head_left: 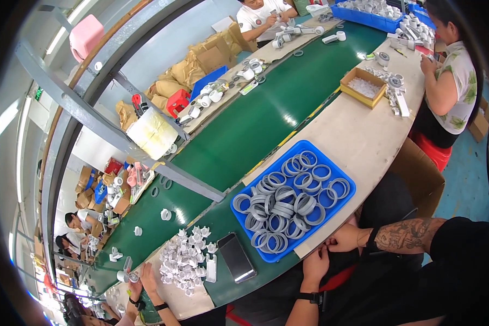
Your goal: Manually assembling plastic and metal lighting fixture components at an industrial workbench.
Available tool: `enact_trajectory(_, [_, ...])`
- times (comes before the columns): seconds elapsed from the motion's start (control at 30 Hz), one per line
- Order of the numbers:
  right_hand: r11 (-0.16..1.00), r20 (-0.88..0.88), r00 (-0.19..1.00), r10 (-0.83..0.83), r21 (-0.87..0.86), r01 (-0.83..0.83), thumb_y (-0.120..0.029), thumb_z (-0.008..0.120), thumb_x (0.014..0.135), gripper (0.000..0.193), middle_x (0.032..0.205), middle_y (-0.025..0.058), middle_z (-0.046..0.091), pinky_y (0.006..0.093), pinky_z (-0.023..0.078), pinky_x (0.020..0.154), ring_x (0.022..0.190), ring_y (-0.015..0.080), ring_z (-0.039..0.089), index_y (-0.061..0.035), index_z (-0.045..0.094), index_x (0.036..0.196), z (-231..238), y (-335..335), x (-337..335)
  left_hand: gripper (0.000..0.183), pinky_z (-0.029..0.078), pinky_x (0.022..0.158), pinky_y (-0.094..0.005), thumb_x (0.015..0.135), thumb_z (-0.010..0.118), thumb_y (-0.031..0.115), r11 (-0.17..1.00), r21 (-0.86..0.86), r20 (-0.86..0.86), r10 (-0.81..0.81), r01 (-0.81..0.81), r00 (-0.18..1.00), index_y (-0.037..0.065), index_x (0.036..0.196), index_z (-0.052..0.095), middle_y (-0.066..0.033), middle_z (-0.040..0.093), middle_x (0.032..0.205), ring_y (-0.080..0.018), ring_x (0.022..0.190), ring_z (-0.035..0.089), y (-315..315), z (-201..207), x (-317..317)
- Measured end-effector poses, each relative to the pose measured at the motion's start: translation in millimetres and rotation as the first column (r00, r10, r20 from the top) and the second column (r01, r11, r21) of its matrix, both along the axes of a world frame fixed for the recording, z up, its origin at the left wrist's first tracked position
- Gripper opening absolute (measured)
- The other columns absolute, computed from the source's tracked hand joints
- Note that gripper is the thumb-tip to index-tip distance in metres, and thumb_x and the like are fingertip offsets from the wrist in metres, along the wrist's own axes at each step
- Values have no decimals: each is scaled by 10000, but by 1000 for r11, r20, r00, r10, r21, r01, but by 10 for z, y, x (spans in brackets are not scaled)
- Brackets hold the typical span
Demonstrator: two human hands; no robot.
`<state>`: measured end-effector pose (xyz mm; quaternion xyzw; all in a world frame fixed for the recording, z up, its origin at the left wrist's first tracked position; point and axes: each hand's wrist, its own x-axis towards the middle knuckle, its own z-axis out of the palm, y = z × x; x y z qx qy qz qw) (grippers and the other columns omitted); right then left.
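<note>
My left hand (315, 266) and my right hand (344, 238) meet at the near edge of the table, just beyond the near right corner of a blue tray (350, 190). The fingers of both are drawn together. Whatever lies between them, if anything, is too small or hidden to make out. Inside the tray, many grey rings (283, 209) lie in a loose heap. Left of the tray a dark smartphone (237, 258) rests on the green surface. Beside it is a pile of small white plastic parts (185, 263).
A green conveyor belt (244, 130) runs behind the tray under a grey metal frame (108, 133). A yellow-edged box (358, 95) of small clear pieces stands at the right. Co-workers sit at the far side, the right and the lower left, where a co-worker's hands (141, 282) handle a white part.
</note>
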<state>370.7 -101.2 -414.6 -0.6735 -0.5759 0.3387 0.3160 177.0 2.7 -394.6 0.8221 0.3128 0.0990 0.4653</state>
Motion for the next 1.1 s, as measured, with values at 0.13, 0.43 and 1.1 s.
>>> enact_trajectory(0.13, [1000,-30,1000,2,-26,-2,-300,821,923,213,825,61,795,406,613,692,754,242,785,-102,825,1002,44,-6,-29,225,616,901,-433,1094,684,137,998,-60,33,7,-5,999,-12,1253,738,-190,815,1086,-324,981,814,11,-96,-28])
enact_trajectory(0.43, [1000,-28,1000,-7,-7,7,-280,823,911,187,819,61,782,414,605,683,746,247,775,-115,818,997,16,-44,-38,228,614,888,-375,1090,714,126,982,-183,24,50,-45,998,-24,1256,758,-149,826,1053,-231,930,809,-2,-42,-62])
enact_trajectory(1.1, [999,-88,995,-46,17,48,-259,842,882,172,797,72,776,415,603,668,736,256,776,-99,799,930,-45,30,-29,285,545,764,-245,952,748,37,925,-374,10,84,-74,996,-3,1234,746,3,702,972,-77,811,634,15,-216,-99])
